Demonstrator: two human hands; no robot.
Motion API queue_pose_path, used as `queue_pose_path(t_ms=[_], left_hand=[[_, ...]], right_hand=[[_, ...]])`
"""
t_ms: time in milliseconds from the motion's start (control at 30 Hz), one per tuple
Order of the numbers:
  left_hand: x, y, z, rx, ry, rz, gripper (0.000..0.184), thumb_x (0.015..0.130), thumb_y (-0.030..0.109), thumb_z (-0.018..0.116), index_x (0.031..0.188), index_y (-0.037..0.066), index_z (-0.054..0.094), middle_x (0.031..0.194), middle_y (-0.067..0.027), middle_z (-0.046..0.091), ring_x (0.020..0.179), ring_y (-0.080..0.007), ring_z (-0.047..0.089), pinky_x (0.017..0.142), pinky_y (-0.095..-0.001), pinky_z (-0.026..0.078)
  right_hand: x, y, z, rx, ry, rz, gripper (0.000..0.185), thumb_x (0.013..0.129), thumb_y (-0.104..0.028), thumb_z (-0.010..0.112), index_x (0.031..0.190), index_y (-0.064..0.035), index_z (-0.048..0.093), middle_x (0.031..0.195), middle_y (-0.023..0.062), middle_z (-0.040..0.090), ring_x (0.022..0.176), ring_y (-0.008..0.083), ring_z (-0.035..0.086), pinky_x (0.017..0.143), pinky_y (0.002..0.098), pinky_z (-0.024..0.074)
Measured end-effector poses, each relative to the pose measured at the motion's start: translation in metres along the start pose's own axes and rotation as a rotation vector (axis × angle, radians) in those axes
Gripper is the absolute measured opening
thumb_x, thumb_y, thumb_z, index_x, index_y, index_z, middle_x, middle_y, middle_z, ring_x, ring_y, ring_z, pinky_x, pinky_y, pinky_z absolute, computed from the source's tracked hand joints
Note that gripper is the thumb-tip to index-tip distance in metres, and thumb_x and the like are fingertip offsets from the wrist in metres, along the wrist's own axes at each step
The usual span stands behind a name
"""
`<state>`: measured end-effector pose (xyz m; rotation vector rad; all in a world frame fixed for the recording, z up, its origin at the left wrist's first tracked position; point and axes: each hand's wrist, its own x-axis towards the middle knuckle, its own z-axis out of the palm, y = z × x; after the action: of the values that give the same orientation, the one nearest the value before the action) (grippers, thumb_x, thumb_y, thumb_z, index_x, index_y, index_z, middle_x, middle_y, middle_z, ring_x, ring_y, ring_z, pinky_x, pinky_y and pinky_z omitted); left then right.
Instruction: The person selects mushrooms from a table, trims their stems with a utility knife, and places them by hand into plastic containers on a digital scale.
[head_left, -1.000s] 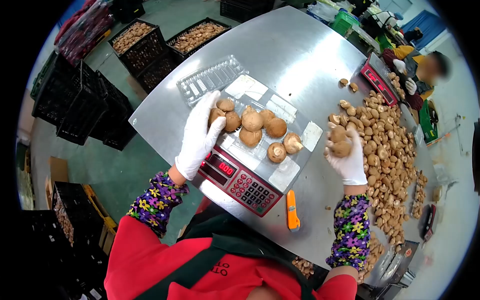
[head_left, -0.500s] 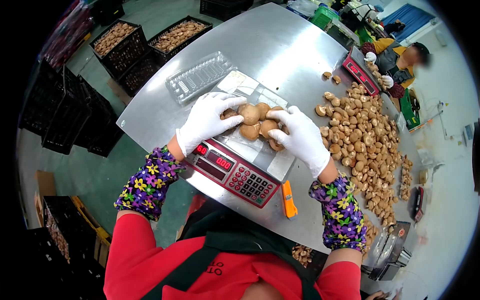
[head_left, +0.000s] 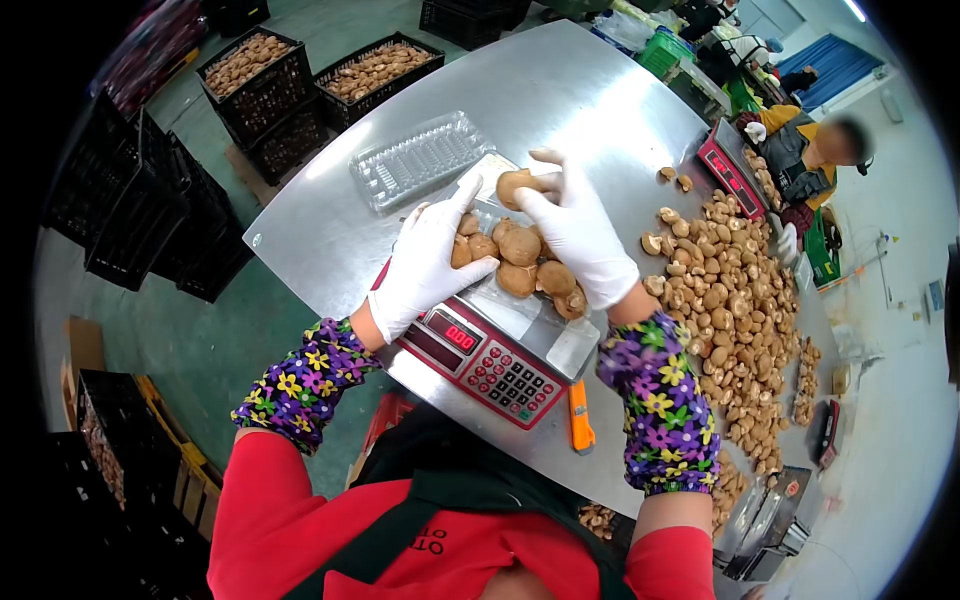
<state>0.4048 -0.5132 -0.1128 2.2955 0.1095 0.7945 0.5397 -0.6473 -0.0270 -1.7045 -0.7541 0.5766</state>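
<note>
My right hand (head_left: 580,225), in a white glove, holds one brown mushroom (head_left: 517,188) between thumb and fingers, above the far side of the scale. Below it, several mushrooms (head_left: 518,246) sit in a clear plastic tray (head_left: 492,292) on the red electronic scale (head_left: 475,358), whose lit display reads 0.00. My left hand (head_left: 422,262), gloved too, rests at the left of these mushrooms. Its thumb and forefinger are spread wide, the thumb tip against the mushrooms. The far part of the tray is partly hidden by my hands.
An upturned-looking clear tray (head_left: 420,160) lies beyond the scale. An orange utility knife (head_left: 580,418) is near the table edge. A big mushroom pile (head_left: 735,320) covers the right side. Across the table a person (head_left: 800,160) stands by another scale (head_left: 732,170). Black crates (head_left: 262,95) hold mushrooms.
My right hand has lifted a mushroom up and away from the others in the tray. My left hand has shifted slightly and its thumb and forefinger have spread apart. The view has tilted a little.
</note>
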Motion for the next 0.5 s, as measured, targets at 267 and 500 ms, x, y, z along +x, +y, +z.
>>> queue_pose_path(t_ms=[267,500], left_hand=[[-0.003,-0.001,-0.001,0.182,0.051,0.046,0.087,0.071,0.028,0.080,0.146,0.010,0.041,0.132,-0.0173,0.053,0.119,-0.0346,0.053,0.104,-0.0446,0.039],[0.010,-0.001,-0.002,0.224,-0.010,0.060,0.079,0.077,0.047,0.075,0.142,0.013,0.047,0.140,-0.0172,0.050,0.134,-0.0343,0.043,0.112,-0.0501,0.031]], right_hand=[[0.025,0.016,0.006,-1.058,-0.092,-0.059,0.031,0.091,-0.038,0.054,0.103,-0.0138,0.070,0.111,0.0151,0.067,0.100,0.0346,0.063,0.089,0.0494,0.0476],[0.014,0.039,0.007,-1.103,-0.204,-0.145,0.041,0.097,-0.039,0.043,0.130,-0.0219,0.059,0.118,0.0119,0.066,0.114,0.0329,0.059,0.102,0.0626,0.0340]])
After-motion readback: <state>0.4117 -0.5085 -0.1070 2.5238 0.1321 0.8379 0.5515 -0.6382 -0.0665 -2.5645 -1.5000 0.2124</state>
